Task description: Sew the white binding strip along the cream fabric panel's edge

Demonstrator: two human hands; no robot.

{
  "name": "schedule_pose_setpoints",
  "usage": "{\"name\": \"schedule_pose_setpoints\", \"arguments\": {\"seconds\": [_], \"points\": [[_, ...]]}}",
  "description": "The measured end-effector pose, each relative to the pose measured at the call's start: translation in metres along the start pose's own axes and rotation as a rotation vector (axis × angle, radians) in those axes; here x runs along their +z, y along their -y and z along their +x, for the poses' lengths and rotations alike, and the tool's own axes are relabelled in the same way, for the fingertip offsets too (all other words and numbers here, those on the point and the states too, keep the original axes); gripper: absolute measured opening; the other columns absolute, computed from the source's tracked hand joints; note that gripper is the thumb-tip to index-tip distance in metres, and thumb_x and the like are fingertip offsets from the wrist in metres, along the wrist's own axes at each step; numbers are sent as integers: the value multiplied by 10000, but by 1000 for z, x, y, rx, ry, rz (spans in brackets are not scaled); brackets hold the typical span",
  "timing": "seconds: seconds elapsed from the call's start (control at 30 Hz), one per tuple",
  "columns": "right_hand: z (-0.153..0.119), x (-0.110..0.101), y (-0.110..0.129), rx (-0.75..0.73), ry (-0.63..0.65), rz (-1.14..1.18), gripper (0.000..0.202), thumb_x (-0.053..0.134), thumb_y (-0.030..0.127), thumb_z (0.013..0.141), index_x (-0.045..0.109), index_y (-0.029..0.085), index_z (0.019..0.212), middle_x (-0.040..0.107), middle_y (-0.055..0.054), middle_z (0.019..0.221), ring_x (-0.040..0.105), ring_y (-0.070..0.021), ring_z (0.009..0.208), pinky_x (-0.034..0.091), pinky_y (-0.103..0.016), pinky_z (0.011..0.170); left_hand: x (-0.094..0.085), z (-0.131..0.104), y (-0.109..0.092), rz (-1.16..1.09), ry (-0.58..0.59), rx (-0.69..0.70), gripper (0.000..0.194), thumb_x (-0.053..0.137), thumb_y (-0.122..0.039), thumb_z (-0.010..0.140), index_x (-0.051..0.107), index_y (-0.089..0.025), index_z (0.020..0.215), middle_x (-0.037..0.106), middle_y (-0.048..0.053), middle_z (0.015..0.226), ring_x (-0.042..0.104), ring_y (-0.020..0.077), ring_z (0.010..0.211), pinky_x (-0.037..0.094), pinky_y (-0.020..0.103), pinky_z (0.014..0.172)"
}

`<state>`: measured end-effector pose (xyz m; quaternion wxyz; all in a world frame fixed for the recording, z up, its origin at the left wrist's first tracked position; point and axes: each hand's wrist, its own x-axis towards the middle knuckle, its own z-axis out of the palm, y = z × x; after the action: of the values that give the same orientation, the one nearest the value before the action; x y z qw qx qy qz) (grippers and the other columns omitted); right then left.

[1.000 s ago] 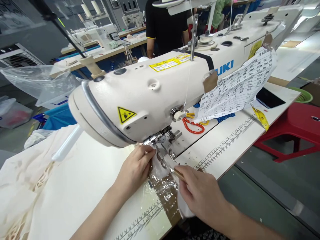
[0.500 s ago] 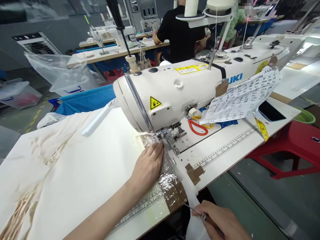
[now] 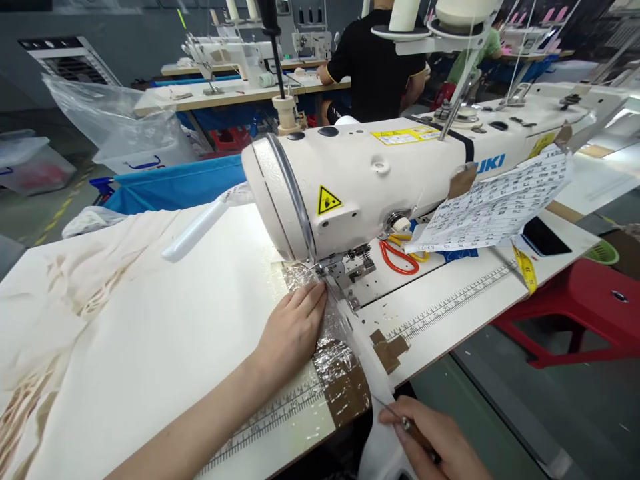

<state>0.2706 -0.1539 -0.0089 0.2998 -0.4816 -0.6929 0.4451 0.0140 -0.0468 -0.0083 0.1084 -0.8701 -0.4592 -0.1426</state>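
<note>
My left hand (image 3: 295,327) lies palm down on the clear-film-covered bed of a white sewing machine (image 3: 345,187). Its fingers are laid flat side by side, with fingertips at the edge of a white fabric strip (image 3: 373,363) close to the presser foot (image 3: 325,270). The strip runs from there over the table's front edge and hangs down. Wrapped round the brown handle of an awl (image 3: 417,437), my right hand (image 3: 435,433) is closed below that edge. The awl's thin metal tip points up-left across the strip. Whether these fingers also pinch the fabric is hidden.
Gathered cream fabric (image 3: 75,293) covers the table's left side. Red-handled scissors (image 3: 400,259), a handwritten sheet (image 3: 493,203), a phone (image 3: 545,237) and a yellow tape measure (image 3: 525,270) are right of the needle area. A red stool (image 3: 590,300) stands right; a person (image 3: 375,67) sits beyond.
The camera view has shifted, so the machine appears slightly farther right. My left hand stays by the presser foot; my right hand keeps the awl, moved slightly against the hanging strip.
</note>
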Motion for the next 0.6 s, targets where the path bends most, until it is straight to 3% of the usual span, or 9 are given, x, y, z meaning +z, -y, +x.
{"name": "schedule_pose_setpoints", "arguments": {"seconds": [0.13,0.27,0.33,0.43,0.53,0.6], "points": [[6,9,5,241,-105,275,300,543,510,944,687,247,931,624,-21,749,553,-169,626,463,-241,581,-1,1,9,-117,-34,1,461,356,-65,918,540,-78,1340,616,154,1319,555,280,1247,533,473,1003],[10,30,11,489,-201,901,364,729,561,789,668,231,929,608,-17,733,595,-176,637,492,-264,607,-3,-1,16,-212,-11,11,492,348,-78,921,501,-119,1387,579,131,1378,511,256,1310,493,494,1069],[8,40,11,576,-197,1049,450,768,577,728,665,230,995,637,-37,779,623,-199,661,502,-296,626,-2,-3,16,-212,1,23,487,341,-78,925,501,-110,1384,557,142,1401,489,262,1331,485,499,1079],[4,42,9,590,-91,893,502,710,654,752,666,229,1014,561,-7,722,550,-173,617,447,-266,583,-2,-2,12,-160,7,9,456,346,-88,936,519,-92,1358,551,172,1384,479,296,1326,499,519,1054],[7,28,11,469,-53,514,471,549,676,876,657,238,1012,362,46,637,379,-138,548,349,-234,524,-3,4,6,-117,6,-24,430,335,-74,937,551,-83,1309,566,186,1303,509,312,1246,543,512,982],[13,16,15,381,-44,323,434,464,624,945,643,240,1039,305,56,627,315,-137,535,292,-234,500,-4,8,5,-99,-1,-35,400,344,-70,933,578,-72,1258,569,189,1242,521,313,1172,567,494,927]]}}
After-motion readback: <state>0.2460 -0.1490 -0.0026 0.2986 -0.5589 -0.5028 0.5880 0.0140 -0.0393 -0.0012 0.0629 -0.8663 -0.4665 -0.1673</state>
